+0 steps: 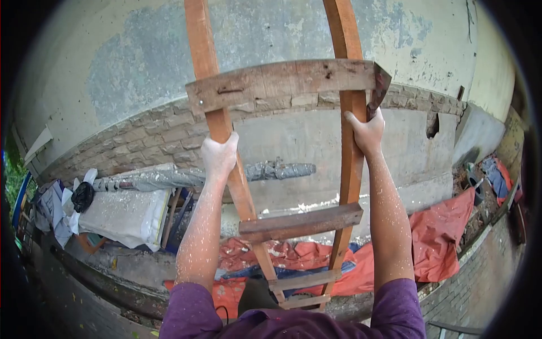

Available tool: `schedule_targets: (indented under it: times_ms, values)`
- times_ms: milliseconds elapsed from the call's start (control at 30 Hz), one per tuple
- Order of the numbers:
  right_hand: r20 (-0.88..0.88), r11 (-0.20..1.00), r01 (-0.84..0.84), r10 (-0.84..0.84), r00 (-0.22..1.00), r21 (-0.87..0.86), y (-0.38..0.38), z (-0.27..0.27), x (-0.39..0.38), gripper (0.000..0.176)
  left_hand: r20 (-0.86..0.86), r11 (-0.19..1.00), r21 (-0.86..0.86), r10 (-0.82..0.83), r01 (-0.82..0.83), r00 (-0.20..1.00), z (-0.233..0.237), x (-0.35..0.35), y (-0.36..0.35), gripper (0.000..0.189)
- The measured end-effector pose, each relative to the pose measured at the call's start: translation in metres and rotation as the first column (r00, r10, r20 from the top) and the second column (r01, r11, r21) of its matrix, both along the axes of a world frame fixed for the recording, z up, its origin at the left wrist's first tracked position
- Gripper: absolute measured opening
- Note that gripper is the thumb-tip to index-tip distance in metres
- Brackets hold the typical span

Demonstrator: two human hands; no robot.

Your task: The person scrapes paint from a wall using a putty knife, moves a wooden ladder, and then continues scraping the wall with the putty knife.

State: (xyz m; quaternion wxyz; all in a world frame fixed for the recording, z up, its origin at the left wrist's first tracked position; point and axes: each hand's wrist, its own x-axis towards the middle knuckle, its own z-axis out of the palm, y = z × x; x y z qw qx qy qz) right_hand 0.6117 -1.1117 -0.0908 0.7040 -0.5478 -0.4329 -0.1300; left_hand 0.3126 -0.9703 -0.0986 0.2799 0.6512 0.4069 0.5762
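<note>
The left hand [219,155] is wrapping the left rail of the ladder [282,83]. The right hand [366,133] is pinning a rusty tool [379,87] against the right rail, blade just above the fist. I'd be shifting one hand only.

One wooden ladder [204,56], four rungs [276,85], two hands [219,155] [367,133], one trowel [380,85]

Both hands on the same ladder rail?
No, the left hand grips the left rail and the right hand grips the right rail.
</note>
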Motion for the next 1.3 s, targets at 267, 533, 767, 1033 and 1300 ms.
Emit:
schedule_targets:
  times_ms: [267,533,767,1033,1300]
  values:
    - [0.018,0.998,0.055,-0.055,0.998,0.011,0.009,-0.015,0.004,0.042,-0.017,1.000,0.003,0.019,-0.019,1.000,-0.018,0.014,0.013,0.031]
    - [-0.024,0.992,0.124,-0.125,0.992,-0.036,0.050,-0.031,0.035,0.038,-0.079,0.999,-0.048,-0.025,0.021,0.997,-0.036,0.049,0.068,0.033]
    - [-0.068,0.981,0.171,-0.177,0.982,-0.091,0.087,-0.053,0.075,0.040,-0.144,0.998,-0.051,-0.028,0.021,0.989,-0.047,0.083,0.096,0.033]
    - [-0.052,0.985,0.154,-0.159,0.986,-0.083,0.102,-0.079,0.090,0.039,-0.126,0.997,-0.038,-0.074,0.070,0.989,-0.079,0.109,0.132,0.033]
    - [-0.022,0.972,0.199,-0.204,0.979,-0.128,0.092,-0.085,0.093,0.040,-0.079,0.994,-0.079,-0.082,0.076,0.993,-0.086,0.118,0.128,0.030]
